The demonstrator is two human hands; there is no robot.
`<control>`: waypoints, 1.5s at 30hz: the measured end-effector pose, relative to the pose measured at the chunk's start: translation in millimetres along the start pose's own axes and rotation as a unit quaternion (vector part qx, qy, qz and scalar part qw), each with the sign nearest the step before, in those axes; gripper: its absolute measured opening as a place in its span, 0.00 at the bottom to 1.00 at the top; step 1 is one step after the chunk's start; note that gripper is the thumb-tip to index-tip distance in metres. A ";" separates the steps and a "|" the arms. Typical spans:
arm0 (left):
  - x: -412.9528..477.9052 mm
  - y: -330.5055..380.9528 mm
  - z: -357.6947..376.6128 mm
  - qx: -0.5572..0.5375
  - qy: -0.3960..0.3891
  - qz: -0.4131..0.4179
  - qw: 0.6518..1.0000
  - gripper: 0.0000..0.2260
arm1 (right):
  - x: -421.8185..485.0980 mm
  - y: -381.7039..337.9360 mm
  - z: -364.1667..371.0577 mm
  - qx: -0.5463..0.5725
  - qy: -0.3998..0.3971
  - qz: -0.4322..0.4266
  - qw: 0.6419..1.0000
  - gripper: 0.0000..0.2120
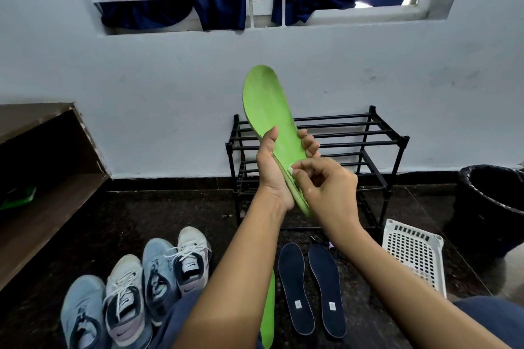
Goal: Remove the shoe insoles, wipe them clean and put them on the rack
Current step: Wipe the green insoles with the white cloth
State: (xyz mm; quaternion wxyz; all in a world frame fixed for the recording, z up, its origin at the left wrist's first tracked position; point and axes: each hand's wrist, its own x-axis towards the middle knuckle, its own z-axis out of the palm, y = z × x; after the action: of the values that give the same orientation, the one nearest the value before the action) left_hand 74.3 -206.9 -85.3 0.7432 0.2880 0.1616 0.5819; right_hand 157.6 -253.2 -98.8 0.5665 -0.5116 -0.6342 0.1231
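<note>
Before the rack (368, 133), left hand (270, 176) grips insole (266, 102), right hand (331, 187) pinches wipe (291, 170).

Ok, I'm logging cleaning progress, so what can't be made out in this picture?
Head view.
The wipe: nearly all hidden in the right hand's pinch; only a white scrap shows.
The held green insole: heel end covered by the right hand; the left hand grips its middle.
The second green insole: mostly behind the left forearm.
</note>
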 end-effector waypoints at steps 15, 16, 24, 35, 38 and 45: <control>-1.0 2.1 -2.1 0.015 0.006 0.024 1.000 0.19 | 5.1 -0.2 -5.9 0.061 -0.084 0.091 0.990 0.05; -1.3 -1.0 -0.8 0.015 0.007 0.017 1.000 0.19 | 5.0 1.1 -5.7 0.043 -0.067 0.083 0.993 0.05; -1.8 12.9 -11.1 0.002 -0.024 0.015 1.000 0.21 | -5.9 -5.6 -12.1 0.125 -0.173 0.101 0.972 0.06; -6.0 5.1 -4.3 0.008 -0.025 0.017 1.000 0.23 | -5.1 -4.3 -13.9 0.082 -0.106 0.060 0.989 0.06; -6.6 -6.1 1.8 0.012 -0.016 -0.002 1.000 0.21 | 0.5 4.2 -14.0 -0.009 -0.039 -0.002 0.999 0.06; -3.0 -3.8 -0.7 -0.010 -0.061 -0.024 0.998 0.22 | -0.9 -3.1 -17.3 -0.011 -0.020 -0.014 1.000 0.06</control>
State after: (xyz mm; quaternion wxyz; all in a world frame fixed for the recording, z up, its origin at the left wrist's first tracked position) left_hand 76.0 -210.2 -88.5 0.7680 0.3118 0.1168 0.5471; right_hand 170.4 -262.5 -91.4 0.5495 -0.5066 -0.6538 0.1181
